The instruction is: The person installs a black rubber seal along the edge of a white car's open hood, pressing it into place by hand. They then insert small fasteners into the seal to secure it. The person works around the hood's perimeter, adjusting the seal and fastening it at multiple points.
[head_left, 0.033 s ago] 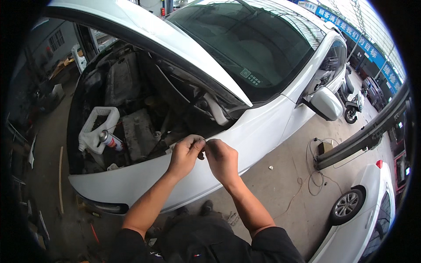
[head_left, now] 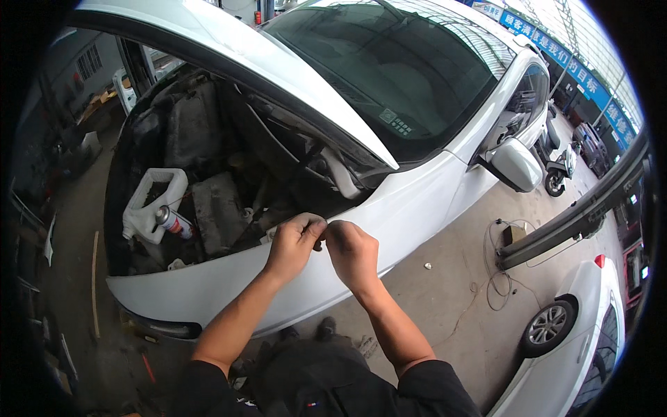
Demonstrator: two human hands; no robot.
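Observation:
Above the white car's fender [head_left: 389,222], my left hand [head_left: 295,242] and my right hand [head_left: 352,251] meet, both closed with fingertips pressed together. Between them shows a bit of a small dark thing, mostly hidden by the fingers; its kind I cannot make out. To the left, under the raised hood [head_left: 278,62], lies the dusty engine bay. A white plastic jug with its side cut open [head_left: 144,221] rests there, and a spray can [head_left: 174,222] leans against it. Beside them is a dark, dusty box-shaped part [head_left: 219,208].
The windshield [head_left: 389,76] and side mirror [head_left: 515,165] are beyond the fender. At right stand a lift post [head_left: 577,215], a hose or cable [head_left: 495,278] on the floor and a second white car [head_left: 577,347]. A long wooden strip [head_left: 96,285] lies at left.

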